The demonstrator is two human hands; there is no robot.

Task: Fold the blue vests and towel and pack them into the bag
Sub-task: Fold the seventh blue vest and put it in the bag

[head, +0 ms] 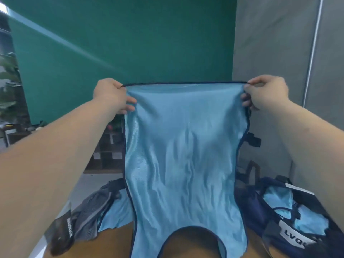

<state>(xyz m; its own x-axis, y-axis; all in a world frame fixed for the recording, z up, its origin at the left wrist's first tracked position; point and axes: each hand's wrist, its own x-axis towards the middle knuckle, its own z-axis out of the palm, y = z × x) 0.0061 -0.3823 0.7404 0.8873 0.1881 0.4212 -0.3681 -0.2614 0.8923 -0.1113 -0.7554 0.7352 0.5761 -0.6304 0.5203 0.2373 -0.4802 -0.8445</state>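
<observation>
A light blue mesh vest [184,149] with dark blue trim hangs upside down in the air in front of me, its neck cut-out at the bottom over the wooden table [193,244]. My left hand [111,95] pinches its upper left corner and my right hand [266,92] pinches the upper right corner, stretching the hem straight between them. A dark blue bag [268,211] lies open at the right with more light blue fabric [283,202] inside. Another piece of light blue cloth [115,215] lies on the table at the left, partly behind the held vest.
A grey mesh garment or pouch [87,216] lies at the table's left edge. A green wall stands behind, and a grey partition [270,53] at the right. Low shelves [108,151] sit on the floor beyond the table.
</observation>
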